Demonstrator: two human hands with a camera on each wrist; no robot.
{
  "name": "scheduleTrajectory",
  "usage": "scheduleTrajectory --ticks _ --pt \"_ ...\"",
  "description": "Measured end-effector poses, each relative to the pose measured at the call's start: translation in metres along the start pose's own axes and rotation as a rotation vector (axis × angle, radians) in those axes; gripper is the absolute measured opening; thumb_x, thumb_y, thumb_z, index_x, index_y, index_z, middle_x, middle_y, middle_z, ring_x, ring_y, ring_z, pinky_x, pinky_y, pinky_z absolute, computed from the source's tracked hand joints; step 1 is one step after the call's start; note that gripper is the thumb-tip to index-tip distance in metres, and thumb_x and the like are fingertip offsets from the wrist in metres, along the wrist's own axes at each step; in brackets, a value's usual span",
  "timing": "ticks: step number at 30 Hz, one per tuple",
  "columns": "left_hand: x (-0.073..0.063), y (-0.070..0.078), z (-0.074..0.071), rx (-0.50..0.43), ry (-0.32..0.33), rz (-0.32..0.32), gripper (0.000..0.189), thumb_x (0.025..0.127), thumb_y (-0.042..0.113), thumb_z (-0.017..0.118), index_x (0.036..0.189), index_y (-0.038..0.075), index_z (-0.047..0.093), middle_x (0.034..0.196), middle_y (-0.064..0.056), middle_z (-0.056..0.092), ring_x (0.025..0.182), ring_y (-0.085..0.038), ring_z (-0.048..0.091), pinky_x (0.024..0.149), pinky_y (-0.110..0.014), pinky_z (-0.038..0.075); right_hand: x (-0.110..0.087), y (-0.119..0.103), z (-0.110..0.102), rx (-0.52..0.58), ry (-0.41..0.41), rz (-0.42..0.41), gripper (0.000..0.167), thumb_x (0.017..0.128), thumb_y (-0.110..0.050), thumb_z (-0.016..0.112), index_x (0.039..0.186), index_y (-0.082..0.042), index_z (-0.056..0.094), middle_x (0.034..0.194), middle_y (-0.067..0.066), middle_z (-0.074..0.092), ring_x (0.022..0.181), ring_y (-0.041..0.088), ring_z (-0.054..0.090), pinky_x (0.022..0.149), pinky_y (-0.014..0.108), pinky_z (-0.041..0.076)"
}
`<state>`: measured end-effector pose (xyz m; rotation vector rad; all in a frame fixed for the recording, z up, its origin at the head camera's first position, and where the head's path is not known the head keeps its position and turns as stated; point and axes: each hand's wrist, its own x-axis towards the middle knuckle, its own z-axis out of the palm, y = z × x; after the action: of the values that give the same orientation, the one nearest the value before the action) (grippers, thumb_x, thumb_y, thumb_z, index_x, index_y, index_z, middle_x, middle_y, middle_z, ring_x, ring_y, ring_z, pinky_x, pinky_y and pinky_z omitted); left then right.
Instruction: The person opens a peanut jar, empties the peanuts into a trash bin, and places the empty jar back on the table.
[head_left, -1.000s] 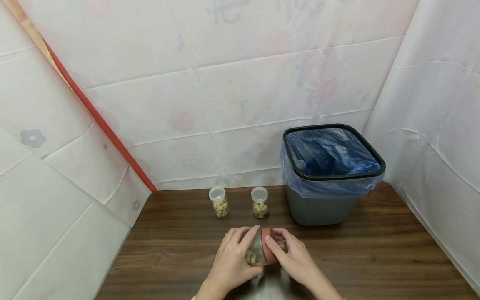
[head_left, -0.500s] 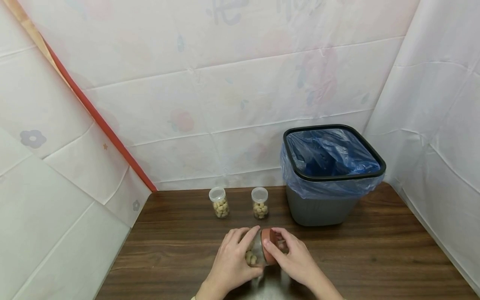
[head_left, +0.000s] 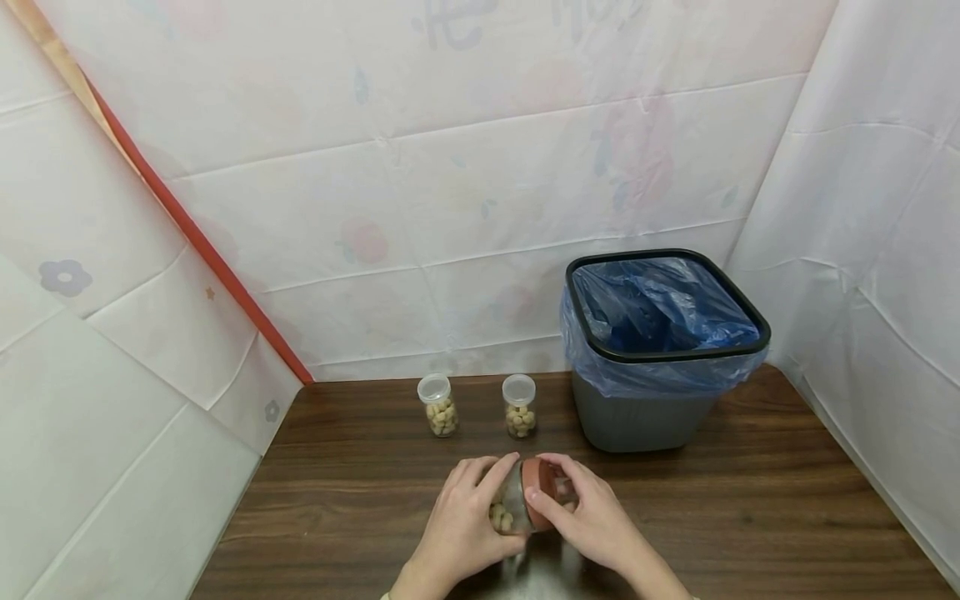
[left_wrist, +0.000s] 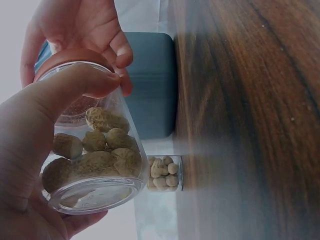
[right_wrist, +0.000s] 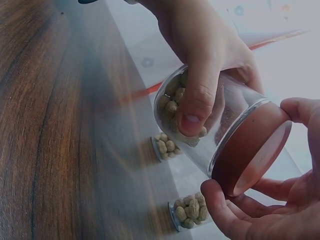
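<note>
A clear jar (right_wrist: 222, 107) of unshelled peanuts (left_wrist: 97, 152) lies tilted on its side between my hands, its reddish-brown lid (head_left: 538, 493) facing right. My left hand (head_left: 463, 518) grips the jar's body, thumb and fingers wrapped round it. On the lid's edge, my right hand (head_left: 596, 518) has its thumb on the near side and its fingers on the far side. In the right wrist view the lid (right_wrist: 252, 150) sits against the jar's mouth, fingertips pressing its rim. The peanuts gather toward the jar's base.
Two small clear jars with whitish lids, one on the left (head_left: 438, 408) and one on the right (head_left: 520, 408), hold peanuts behind my hands. A grey bin (head_left: 641, 417) with a blue liner stands at the back right of the wooden table (head_left: 345, 500). White printed cloth (head_left: 450, 208) hangs behind.
My right thumb has slid slightly down and left along the lid's edge while its fingers shifted slightly the other way. The left hand and jar body have stayed nearly still.
</note>
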<state>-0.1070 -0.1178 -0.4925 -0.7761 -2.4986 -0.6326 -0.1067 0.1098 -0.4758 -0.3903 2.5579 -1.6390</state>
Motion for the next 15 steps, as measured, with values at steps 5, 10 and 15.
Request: scheduleTrajectory --ticks 5,10,15 --pt "-0.0003 -0.0003 0.0000 -0.003 -0.011 -0.001 0.104 0.057 0.040 0.108 0.148 0.015 0.065 0.126 -0.003 0.070 0.115 -0.019 0.065 0.092 -0.047 0.061 -0.0002 0.0003 -0.0022 0.027 -0.013 -0.031 0.054 0.102 -0.038 0.079 0.147 -0.012 0.063 0.135 0.014 0.067 0.110 0.025 0.069 0.075 0.026 0.060" --pt "-0.0003 -0.0004 -0.0002 -0.001 -0.011 0.000 0.104 0.056 0.041 0.108 0.148 0.015 0.065 0.126 -0.003 0.069 0.115 -0.019 0.065 0.092 -0.047 0.061 -0.0010 0.0014 -0.0033 0.051 -0.019 -0.052 0.057 0.099 -0.037 0.082 0.148 -0.014 0.063 0.138 0.014 0.066 0.115 0.033 0.068 0.073 0.028 0.062" --pt "0.0000 -0.0006 -0.0003 0.001 -0.007 0.000 0.104 0.056 0.041 0.107 0.148 0.016 0.065 0.125 -0.002 0.069 0.115 -0.018 0.064 0.091 -0.045 0.060 -0.0013 0.0029 -0.0039 0.101 -0.031 -0.078 0.060 0.097 -0.033 0.085 0.150 -0.018 0.062 0.135 0.013 0.065 0.116 0.039 0.069 0.076 0.029 0.064"
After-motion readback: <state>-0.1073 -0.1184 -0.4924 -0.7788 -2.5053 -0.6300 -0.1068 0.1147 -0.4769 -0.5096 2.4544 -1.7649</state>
